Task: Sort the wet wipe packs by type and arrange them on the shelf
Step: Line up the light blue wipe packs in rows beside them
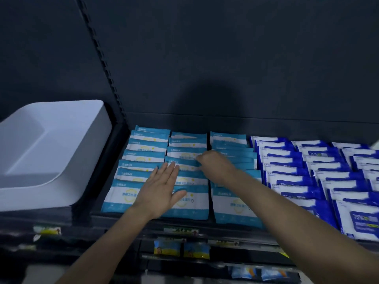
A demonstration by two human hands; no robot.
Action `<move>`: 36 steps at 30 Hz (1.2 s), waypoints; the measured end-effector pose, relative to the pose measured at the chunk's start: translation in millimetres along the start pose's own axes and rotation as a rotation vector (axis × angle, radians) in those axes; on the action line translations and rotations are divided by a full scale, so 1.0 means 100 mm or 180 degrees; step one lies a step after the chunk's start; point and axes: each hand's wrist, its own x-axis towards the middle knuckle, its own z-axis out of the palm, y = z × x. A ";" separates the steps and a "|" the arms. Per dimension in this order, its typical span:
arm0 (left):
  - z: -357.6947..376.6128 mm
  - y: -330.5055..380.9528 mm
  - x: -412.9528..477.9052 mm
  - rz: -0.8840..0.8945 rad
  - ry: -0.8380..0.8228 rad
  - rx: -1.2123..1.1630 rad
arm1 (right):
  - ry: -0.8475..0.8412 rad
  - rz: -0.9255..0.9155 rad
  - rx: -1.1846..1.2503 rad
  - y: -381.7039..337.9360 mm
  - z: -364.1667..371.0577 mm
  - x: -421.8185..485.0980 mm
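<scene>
Light-blue-and-white wet wipe packs (143, 152) lie overlapped in three rows on the dark shelf (184, 221). To their right, dark-blue-and-white packs (287, 167) fill further rows. My left hand (164, 187) lies flat with straight fingers on the packs between the left and middle rows. My right hand (215, 165) reaches into the middle row, its fingers curled on the edge of a light-blue pack (184, 160) there.
A white plastic bin (51, 152) stands on the shelf to the left, with nothing visible inside. Lower shelves hold small blue-and-yellow packets (181, 250). A dark back panel (225, 68) rises behind the rows.
</scene>
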 end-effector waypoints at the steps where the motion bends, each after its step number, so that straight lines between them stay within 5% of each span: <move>1: 0.03 -0.02 0.00 0.0011 -0.0007 0.0016 | -0.0050 0.0042 -0.0021 -0.01 0.00 0.05; 8: 0.00 -0.12 0.06 0.0238 -0.0153 0.0073 | 0.0000 0.0350 0.0247 -0.03 0.00 0.20; 15: -0.10 0.18 -0.02 0.0533 0.0524 -0.0454 | 0.0851 0.0379 0.0786 0.15 -0.24 -0.40; 20: -0.12 0.72 0.07 0.0201 0.0533 -0.1563 | 0.0496 0.0617 0.0794 0.35 -0.17 -1.06; 36: -0.10 1.01 0.40 -0.0516 0.0672 -0.2243 | -0.0007 0.0266 0.0405 0.33 0.13 -1.48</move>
